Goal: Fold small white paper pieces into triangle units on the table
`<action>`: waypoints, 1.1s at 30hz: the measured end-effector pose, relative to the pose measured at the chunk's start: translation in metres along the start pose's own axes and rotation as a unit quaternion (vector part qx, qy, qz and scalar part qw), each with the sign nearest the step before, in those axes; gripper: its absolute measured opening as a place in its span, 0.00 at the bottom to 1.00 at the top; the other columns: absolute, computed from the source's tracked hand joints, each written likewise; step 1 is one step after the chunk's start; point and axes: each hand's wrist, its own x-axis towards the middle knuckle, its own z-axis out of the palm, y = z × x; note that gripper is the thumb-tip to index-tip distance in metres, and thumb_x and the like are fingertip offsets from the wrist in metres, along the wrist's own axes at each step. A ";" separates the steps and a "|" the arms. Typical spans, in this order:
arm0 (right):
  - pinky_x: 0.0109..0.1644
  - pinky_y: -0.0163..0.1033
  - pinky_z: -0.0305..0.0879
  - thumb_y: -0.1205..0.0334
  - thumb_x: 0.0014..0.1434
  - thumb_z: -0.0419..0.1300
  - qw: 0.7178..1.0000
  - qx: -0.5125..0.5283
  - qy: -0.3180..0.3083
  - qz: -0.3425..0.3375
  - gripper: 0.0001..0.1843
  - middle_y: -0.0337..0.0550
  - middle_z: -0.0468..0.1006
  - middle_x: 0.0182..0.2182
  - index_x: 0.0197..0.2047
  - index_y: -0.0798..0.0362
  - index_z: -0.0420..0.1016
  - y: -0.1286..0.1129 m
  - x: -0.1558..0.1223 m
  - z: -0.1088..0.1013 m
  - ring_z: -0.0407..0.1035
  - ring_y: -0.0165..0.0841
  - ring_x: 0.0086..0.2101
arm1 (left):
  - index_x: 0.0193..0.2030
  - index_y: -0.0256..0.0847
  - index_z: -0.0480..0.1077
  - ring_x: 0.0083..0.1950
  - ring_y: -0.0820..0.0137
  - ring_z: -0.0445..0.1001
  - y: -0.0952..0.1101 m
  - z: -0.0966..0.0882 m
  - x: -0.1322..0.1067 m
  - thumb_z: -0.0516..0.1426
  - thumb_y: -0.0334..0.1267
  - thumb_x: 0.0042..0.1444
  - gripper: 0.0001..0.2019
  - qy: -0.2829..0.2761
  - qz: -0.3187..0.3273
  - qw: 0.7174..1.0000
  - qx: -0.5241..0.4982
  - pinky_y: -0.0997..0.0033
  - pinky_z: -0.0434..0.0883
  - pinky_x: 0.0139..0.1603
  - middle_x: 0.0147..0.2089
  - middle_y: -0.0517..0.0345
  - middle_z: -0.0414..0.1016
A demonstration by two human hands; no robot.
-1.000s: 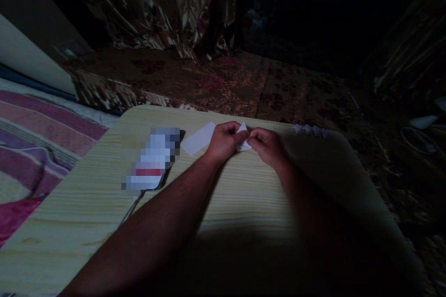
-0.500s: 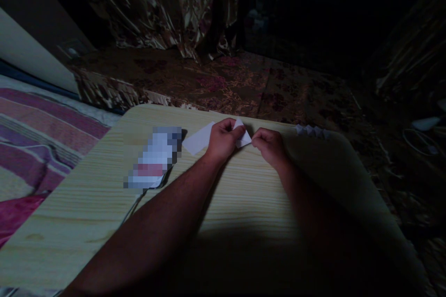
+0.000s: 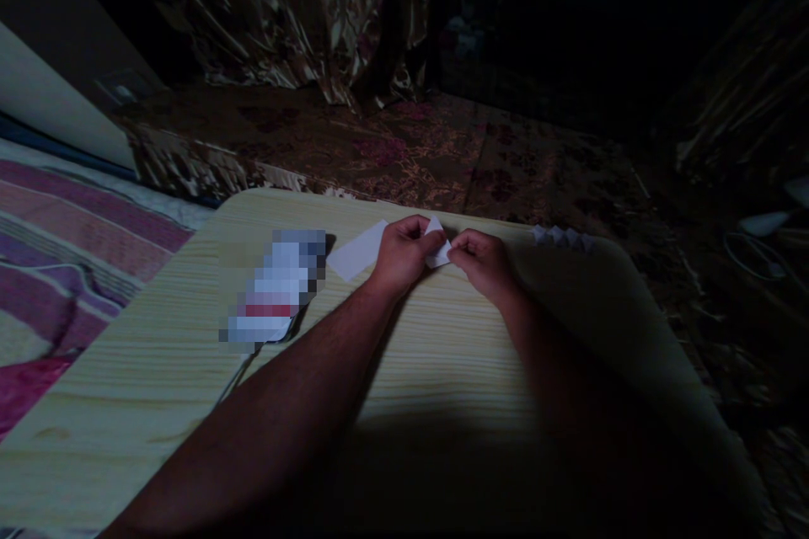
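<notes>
Near the far edge of the wooden table, my left hand pinches a small folded piece of white paper between thumb and fingers. The paper has a pointed top. My right hand is closed at the paper's lower right corner, its thumb and index fingertips pressed together there. Beside my left hand, partly behind it, a flat white paper strip lies on the table. Several small folded white paper pieces stand in a row to the right of my right hand, in shadow.
A phone with a blurred screen lies left of my left forearm, a white cable running from it. A bed with striped bedding is at the left. Behind the table are a patterned covered ledge and curtains.
My right hand has moved slightly left, and its fingertips now sit closer in on the folded paper's corner. The left hand keeps its grip. The view has shifted a little.
</notes>
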 end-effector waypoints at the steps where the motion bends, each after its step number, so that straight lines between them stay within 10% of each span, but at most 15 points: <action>1: 0.28 0.33 0.53 0.64 0.47 0.59 1.000 -0.007 0.002 -0.002 0.03 0.33 0.67 0.21 0.25 0.53 0.69 0.001 0.000 0.000 0.60 0.27 0.24 | 0.25 0.37 0.71 0.23 0.77 0.64 0.000 0.000 0.000 0.64 0.38 0.43 0.08 -0.003 -0.001 1.000 0.000 0.75 0.60 0.25 0.22 0.62 0.70; 7: 0.26 0.33 0.52 0.65 0.48 0.58 1.000 0.015 0.000 0.005 0.03 0.34 0.68 0.19 0.25 0.54 0.71 0.006 0.001 -0.003 0.60 0.27 0.22 | 0.26 0.38 0.70 0.22 0.76 0.66 0.000 -0.002 0.002 0.64 0.39 0.43 0.09 0.042 -0.005 0.998 -0.041 0.75 0.62 0.24 0.23 0.63 0.71; 19: 0.28 0.33 0.57 0.59 0.48 0.64 0.999 0.036 0.007 0.005 0.08 0.35 0.71 0.21 0.27 0.54 0.71 0.004 0.000 -0.001 0.64 0.27 0.24 | 0.25 0.37 0.73 0.24 0.76 0.65 0.000 -0.001 0.001 0.65 0.40 0.43 0.09 -0.045 -0.014 0.999 0.018 0.75 0.61 0.26 0.24 0.62 0.71; 33: 0.21 0.33 0.57 0.55 0.49 0.63 0.984 0.079 0.140 0.070 0.11 0.34 0.71 0.16 0.27 0.52 0.69 0.007 0.005 -0.003 0.64 0.27 0.17 | 0.47 0.35 0.73 0.34 0.71 0.75 0.007 -0.001 -0.002 0.67 0.44 0.45 0.23 -0.106 -0.004 0.994 -0.034 0.72 0.70 0.38 0.35 0.55 0.78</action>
